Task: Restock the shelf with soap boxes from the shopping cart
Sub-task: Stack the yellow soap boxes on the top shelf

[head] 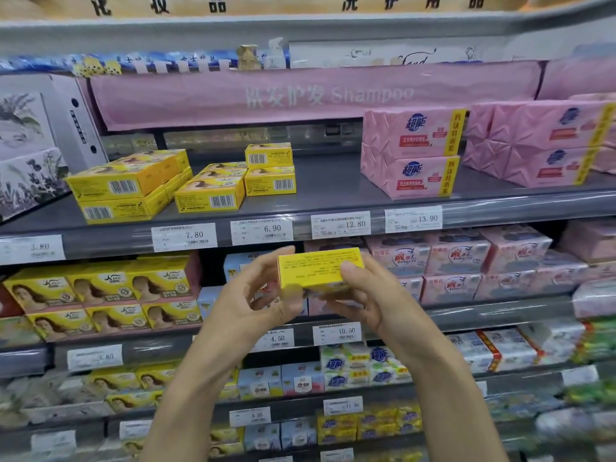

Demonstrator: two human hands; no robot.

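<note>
Holding soap box (318, 266) beneath shelf edge (500, 213)

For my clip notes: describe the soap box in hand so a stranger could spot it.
Find the pink Shampoo banner, then the grey shelf beneath. Below its 6.90 price tag, the left hand and right hand grip a yellow soap box, the only one off the shelves.

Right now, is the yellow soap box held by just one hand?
No, the left hand and the right hand both grip the yellow soap box, one at each end.
</note>
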